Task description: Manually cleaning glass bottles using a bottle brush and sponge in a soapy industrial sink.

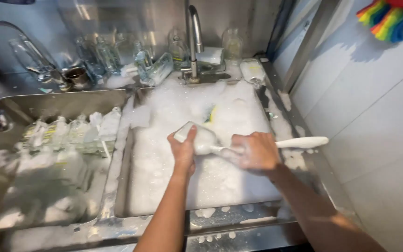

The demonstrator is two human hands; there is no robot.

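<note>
Foam hides the bottle neck and brush head.

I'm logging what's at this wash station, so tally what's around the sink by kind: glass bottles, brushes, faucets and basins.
Glass bottles: more than 12 seen, blur and foam block an exact count; left hand holds one foamy bottle
Bottle brush: 1, in right hand
Faucets: 2, middle one
Basins: 2, foam-filled one
Total: over 17
</note>
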